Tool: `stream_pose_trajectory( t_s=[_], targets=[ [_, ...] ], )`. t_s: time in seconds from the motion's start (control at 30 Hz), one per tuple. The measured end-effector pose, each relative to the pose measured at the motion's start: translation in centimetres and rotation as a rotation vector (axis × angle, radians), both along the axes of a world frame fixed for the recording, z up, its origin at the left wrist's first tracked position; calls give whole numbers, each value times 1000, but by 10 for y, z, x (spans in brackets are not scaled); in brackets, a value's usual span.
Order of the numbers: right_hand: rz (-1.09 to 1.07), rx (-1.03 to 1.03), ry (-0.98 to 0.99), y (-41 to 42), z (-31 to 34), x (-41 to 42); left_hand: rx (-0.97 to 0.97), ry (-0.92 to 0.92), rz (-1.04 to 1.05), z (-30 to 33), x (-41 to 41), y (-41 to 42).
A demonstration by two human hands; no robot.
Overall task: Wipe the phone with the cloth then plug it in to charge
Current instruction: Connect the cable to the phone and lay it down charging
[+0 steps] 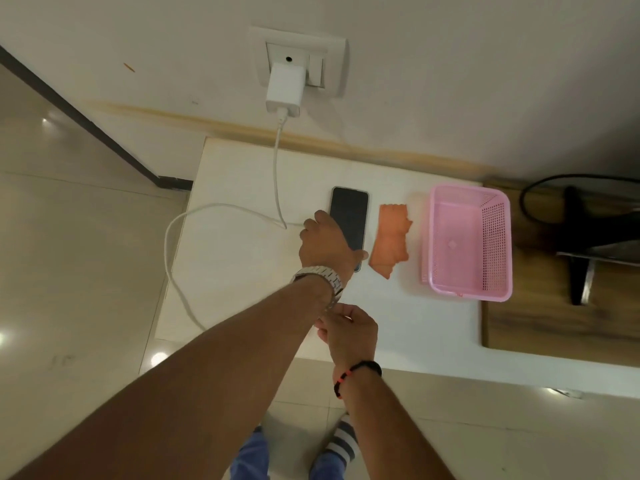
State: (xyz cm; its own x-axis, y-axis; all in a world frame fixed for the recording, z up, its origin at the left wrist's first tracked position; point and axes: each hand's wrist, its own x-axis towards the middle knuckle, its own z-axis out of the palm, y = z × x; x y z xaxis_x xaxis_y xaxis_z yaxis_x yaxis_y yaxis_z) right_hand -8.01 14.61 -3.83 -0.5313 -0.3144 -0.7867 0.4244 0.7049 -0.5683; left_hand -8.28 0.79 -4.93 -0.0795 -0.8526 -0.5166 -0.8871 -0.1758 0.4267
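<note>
A dark phone (350,214) lies screen up on the white table (239,271). My left hand (325,245) covers its near end, fingers on the left edge and thumb on the right edge, gripping it. An orange cloth (391,239) lies flat just right of the phone, untouched. A white charger (284,90) sits in the wall socket (329,64). Its white cable (276,161) drops to the table, loops off the left edge, and its end runs under my left fingers. My right hand (349,327) hovers by my left wrist near the metal watch, holding nothing.
An empty pink plastic basket (467,191) stands right of the cloth. Further right, a wooden surface (540,327) carries a black stand (581,271) with a dark cord. Tiled floor lies to the left and below, with my feet at the bottom.
</note>
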Motion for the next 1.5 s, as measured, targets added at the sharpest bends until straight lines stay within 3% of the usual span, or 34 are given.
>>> stream_pose_trajectory(
  t_s=[0.23, 0.4, 0.57, 0.83, 1.5],
  targets=[
    [-18, -159, 81, 3, 30, -16, 169, 178, 48, 8, 7, -20],
    [38, -241, 162, -4, 67, -22, 532, 668, 386, 38, 29, -27],
    [72, -313, 109, -17, 100, -27, 686, 854, 561, 66, 42, -19],
    [56, -325, 47, -30, 120, -28, 644, 933, 668, 81, 45, -14],
    [81, -303, 106, -35, 124, -30, 577, 973, 657, 84, 44, -12]
  ],
)
